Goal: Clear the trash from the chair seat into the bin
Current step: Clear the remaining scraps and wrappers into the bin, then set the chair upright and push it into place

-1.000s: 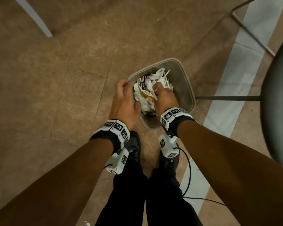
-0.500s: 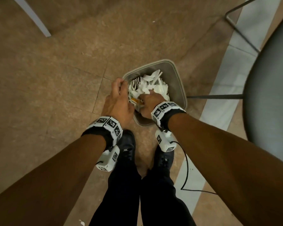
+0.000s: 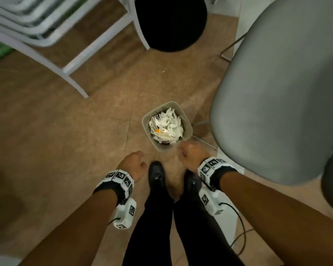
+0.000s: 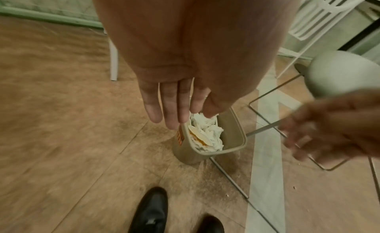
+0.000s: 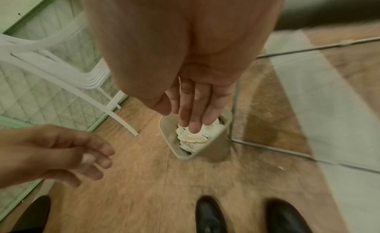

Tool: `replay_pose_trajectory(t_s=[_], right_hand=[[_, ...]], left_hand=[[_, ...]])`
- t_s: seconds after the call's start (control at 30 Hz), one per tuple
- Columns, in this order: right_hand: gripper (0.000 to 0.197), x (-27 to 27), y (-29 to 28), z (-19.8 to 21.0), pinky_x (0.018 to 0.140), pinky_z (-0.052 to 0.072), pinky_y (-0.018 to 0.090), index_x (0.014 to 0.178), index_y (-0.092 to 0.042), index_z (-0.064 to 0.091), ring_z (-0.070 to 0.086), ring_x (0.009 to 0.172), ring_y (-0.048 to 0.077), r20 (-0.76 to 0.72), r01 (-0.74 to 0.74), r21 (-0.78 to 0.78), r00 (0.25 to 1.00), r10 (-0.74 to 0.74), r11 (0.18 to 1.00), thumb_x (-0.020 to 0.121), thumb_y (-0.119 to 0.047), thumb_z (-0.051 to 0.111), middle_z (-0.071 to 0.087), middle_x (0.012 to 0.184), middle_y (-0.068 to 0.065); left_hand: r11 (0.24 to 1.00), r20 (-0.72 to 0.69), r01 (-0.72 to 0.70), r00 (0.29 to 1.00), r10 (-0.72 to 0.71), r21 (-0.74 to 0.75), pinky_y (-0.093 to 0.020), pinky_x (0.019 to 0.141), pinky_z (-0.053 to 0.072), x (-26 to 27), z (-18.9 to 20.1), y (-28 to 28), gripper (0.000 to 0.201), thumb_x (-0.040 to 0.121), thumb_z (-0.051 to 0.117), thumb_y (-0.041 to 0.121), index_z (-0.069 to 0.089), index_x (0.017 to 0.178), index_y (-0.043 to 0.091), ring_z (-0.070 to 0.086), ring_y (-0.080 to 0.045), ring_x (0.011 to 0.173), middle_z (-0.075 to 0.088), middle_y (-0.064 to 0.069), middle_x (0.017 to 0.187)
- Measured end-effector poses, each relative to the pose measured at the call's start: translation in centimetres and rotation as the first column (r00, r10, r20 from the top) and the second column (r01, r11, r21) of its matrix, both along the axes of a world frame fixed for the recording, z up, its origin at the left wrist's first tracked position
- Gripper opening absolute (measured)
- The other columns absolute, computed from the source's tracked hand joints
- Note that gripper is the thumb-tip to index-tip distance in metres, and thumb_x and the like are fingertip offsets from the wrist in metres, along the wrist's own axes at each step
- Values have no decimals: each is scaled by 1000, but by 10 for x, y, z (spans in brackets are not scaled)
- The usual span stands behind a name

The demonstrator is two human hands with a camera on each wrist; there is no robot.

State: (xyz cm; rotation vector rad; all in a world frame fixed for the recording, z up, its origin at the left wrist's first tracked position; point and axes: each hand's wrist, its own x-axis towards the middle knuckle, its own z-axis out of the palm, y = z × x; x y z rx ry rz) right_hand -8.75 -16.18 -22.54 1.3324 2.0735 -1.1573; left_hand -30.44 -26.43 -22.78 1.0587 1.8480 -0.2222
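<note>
A small beige bin stands on the floor beside the grey chair seat. It is packed to the rim with white crumpled paper and plastic trash. My left hand hangs above the floor, near and left of the bin. Its fingers are straight and hold nothing. My right hand hovers at the bin's near right corner, fingers also straight and empty. The part of the seat that shows carries no trash.
A black round stool and white chair frames stand at the far side. The grey chair's thin metal legs run along the floor next to the bin. My black shoes are just short of the bin.
Both hands have come out of the bin and risen back toward me, empty. The trash they pressed stays inside. The head view has lifted, so the bin looks smaller.
</note>
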Motion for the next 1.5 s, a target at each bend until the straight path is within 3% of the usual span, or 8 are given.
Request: replay_pose_trajectory(t_s=[0.23,0.37,0.6,0.73,0.87,1.07,1.33,1.5], right_hand=[[33,174,-110,115,98,48,36,128,-18,59,60,121,36,323,281,-231,925,-199,931,99,-29,49,63,133,14],[22,255,-156,156,91,57,47,97,-5,71,71,95,37,437,554,-280,801,-410,784,94,-22,58,74,101,16],[29,331,-221,164,81,59,53,76,-27,73,73,74,29,302,723,-126,681,-668,680,75,-49,53,76,70,2],[20,272,-244,217,85,59,50,87,-23,69,74,78,23,260,767,-108,635,-727,632,86,-39,57,77,77,1],[9,210,-273,252,76,53,30,98,-22,64,72,80,15,256,731,-105,675,-692,674,96,-24,55,76,88,-2],[19,182,-332,273,94,51,33,110,-30,63,68,100,22,334,705,-55,680,-652,707,93,-30,56,75,102,0],[13,235,-428,268,78,55,31,104,-23,64,72,82,15,293,924,-40,376,-879,381,92,-25,57,75,88,-2],[15,281,-506,254,82,59,36,103,-19,66,73,78,14,238,977,-89,207,-949,191,95,-24,55,74,87,-1]], left_hand=[[956,-36,-266,964,264,-122,-33,105,42,-11,106,-121,39,96,52,21,56,134,11,55,-29,124,58,-8,138],[912,-105,-400,914,391,-85,-37,99,48,-18,149,-181,28,93,57,17,64,120,11,63,-32,110,68,-12,120],[941,-159,-324,938,307,-96,-36,95,49,-34,185,-243,20,94,58,15,66,108,3,63,-36,108,68,-18,112],[974,-120,-196,976,183,-112,-33,88,51,-51,193,-247,28,93,57,14,66,117,2,65,-33,107,69,-17,115],[985,-120,-157,982,147,-76,-32,85,49,-81,197,-244,21,92,58,14,68,108,6,65,-34,102,69,-13,105],[995,-25,-98,995,97,-30,-27,69,42,-116,207,-253,8,90,61,15,63,89,7,63,-29,79,66,-10,83],[995,-73,66,995,-72,-78,-38,86,55,-92,200,-239,17,94,56,16,68,103,7,68,-33,94,71,-15,101],[985,-55,160,985,-164,-71,-49,89,56,-58,161,-219,10,80,63,26,65,89,24,69,-33,93,72,-10,100]])
